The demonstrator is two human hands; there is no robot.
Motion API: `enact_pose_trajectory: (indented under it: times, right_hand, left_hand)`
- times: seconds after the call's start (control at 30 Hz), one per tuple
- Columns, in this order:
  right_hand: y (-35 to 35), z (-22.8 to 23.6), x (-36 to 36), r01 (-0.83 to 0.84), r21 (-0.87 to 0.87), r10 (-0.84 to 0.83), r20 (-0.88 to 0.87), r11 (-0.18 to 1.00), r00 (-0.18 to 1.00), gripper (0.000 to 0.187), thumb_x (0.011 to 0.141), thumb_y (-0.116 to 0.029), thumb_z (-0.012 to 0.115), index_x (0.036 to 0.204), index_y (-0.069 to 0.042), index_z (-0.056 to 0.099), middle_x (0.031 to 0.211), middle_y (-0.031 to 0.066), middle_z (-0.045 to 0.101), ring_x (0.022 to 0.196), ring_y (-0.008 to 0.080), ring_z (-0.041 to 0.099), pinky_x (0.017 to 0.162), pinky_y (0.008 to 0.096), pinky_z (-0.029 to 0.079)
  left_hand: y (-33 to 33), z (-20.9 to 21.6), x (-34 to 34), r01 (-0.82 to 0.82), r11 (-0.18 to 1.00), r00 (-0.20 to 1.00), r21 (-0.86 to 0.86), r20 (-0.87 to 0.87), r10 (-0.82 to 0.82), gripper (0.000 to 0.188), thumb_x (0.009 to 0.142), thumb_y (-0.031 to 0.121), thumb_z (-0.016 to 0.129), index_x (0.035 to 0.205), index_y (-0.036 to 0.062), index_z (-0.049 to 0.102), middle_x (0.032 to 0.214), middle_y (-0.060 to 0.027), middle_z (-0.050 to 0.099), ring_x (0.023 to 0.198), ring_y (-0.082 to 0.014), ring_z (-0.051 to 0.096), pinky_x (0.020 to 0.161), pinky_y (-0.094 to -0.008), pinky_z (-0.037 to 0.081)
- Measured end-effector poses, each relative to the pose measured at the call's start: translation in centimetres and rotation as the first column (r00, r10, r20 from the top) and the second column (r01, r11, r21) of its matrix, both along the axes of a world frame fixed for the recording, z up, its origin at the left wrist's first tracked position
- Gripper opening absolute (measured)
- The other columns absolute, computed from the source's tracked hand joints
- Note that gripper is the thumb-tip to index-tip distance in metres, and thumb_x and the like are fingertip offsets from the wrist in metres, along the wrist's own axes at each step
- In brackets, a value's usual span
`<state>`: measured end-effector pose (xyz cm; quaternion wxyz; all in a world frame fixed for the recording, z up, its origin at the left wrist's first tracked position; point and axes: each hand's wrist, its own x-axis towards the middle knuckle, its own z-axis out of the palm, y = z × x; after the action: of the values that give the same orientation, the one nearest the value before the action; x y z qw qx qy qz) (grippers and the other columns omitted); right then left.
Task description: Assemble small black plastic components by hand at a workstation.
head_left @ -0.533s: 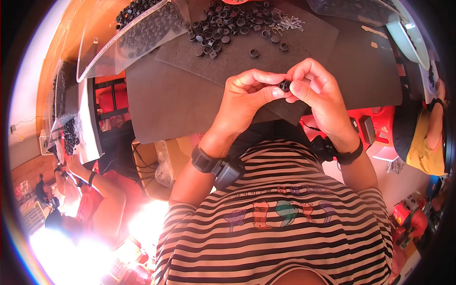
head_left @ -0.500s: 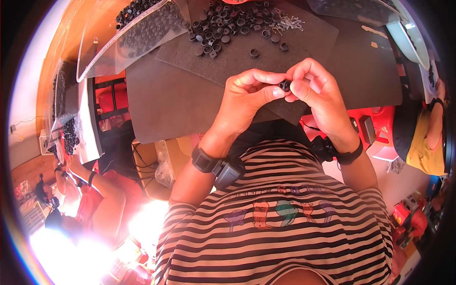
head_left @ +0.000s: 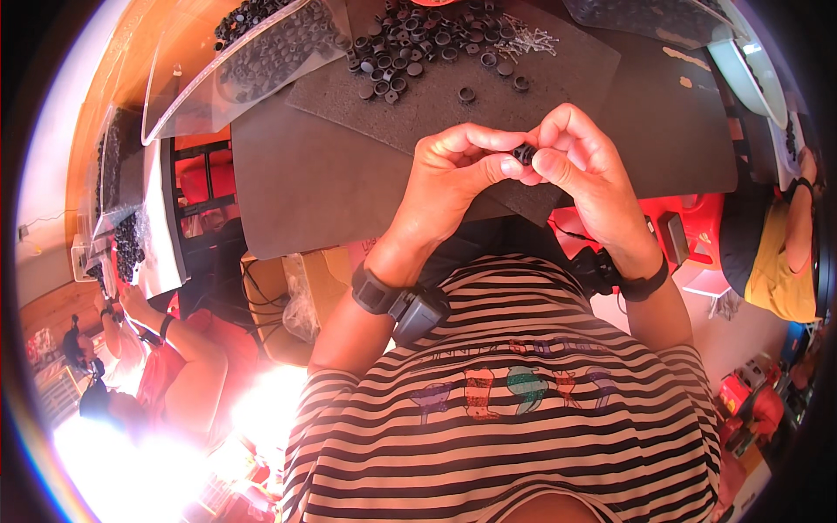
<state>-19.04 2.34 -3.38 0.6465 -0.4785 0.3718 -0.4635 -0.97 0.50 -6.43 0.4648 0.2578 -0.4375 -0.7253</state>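
Note:
A small black round part (head_left: pixel 524 154) is pinched between my two hands above the near part of the dark table. My left hand (head_left: pixel 460 170) grips it from the left with thumb and forefinger. From the right, the thumb and fingers of my right hand (head_left: pixel 580 161) close on the same part, hiding much of it. Beyond my hands lies a heap of black round caps and rings (head_left: pixel 410 52). Beside the heap, a bunch of thin metal pins (head_left: pixel 529 41) is spread. A single black ring (head_left: pixel 466 95) sits apart, closer to my hands.
A dark mat (head_left: pixel 357 109) lies on the brown table (head_left: pixel 288 187). At the far left stands a clear bin (head_left: pixel 253 74) of black parts; another clear bin (head_left: pixel 649 17) is at the far right, beside a pale bowl (head_left: pixel 748 78). Other people's arms (head_left: pixel 193 340) show at both sides.
Both hands keep nearly the same place and grip. The black part between the fingertips seems slightly turned, with a little more of it showing.

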Motion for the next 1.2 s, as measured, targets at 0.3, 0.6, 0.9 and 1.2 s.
enact_pose_trajectory:
  times: [0.3, 0.6, 0.9, 1.2]
  right_hand:
    - [0.3, 0.6, 0.2, 0.025, 0.066, -0.030, 0.081, 0.997, 0.996, 0.016, 0.089, -0.009, 0.062, 0.094, -0.005, 0.047, 0.090, 0.0047, 0.059, 0.082, 0.0115, 0.059, 0.073, 0.0244, 0.046]
    - [0.6, 0.5, 0.4, 0.041, 0.083, -0.051, 0.120, 0.996, 0.991, 0.021, 0.085, -0.006, 0.066, 0.092, -0.004, 0.046, 0.090, 0.0077, 0.061, 0.082, 0.0154, 0.062, 0.078, 0.0280, 0.051]
    - [1.1, 0.3, 1.2, 0.099, 0.030, -0.103, 0.173, 0.995, 0.979, 0.025, 0.086, -0.006, 0.065, 0.105, -0.002, 0.049, 0.093, 0.0071, 0.062, 0.085, 0.0132, 0.060, 0.081, 0.0278, 0.048]
    - [0.9, 1.0, 1.5, 0.157, -0.142, -0.139, 0.131, 0.977, 0.982, 0.034, 0.087, -0.004, 0.064, 0.118, 0.000, 0.051, 0.091, 0.0059, 0.062, 0.088, 0.0113, 0.059, 0.081, 0.0256, 0.047]
  left_hand:
    - [0.1, 0.9, -0.1, -0.023, 0.999, 1.000, -0.045, 0.019, 0.024, 0.018, 0.085, -0.004, 0.063, 0.102, -0.0031, 0.064, 0.098, -0.0154, 0.068, 0.085, -0.0191, 0.066, 0.081, -0.0317, 0.054]
    - [0.0, 0.6, 0.1, 0.045, 0.998, 0.998, -0.037, -0.030, -0.046, 0.016, 0.085, -0.001, 0.063, 0.100, 0.0016, 0.064, 0.105, -0.0169, 0.067, 0.095, -0.0210, 0.064, 0.086, -0.0333, 0.052]
    - [0.1, 1.1, 0.2, 0.005, 0.990, 1.000, -0.138, 0.029, -0.001, 0.017, 0.086, -0.001, 0.061, 0.103, -0.0006, 0.064, 0.105, -0.0153, 0.065, 0.084, -0.0155, 0.062, 0.078, -0.0284, 0.052]
    - [-0.3, 2.1, -0.4, -0.115, 0.952, 0.993, -0.282, -0.006, 0.118, 0.017, 0.084, -0.004, 0.064, 0.100, 0.0013, 0.068, 0.103, -0.0093, 0.062, 0.091, -0.0149, 0.061, 0.082, -0.0289, 0.054]
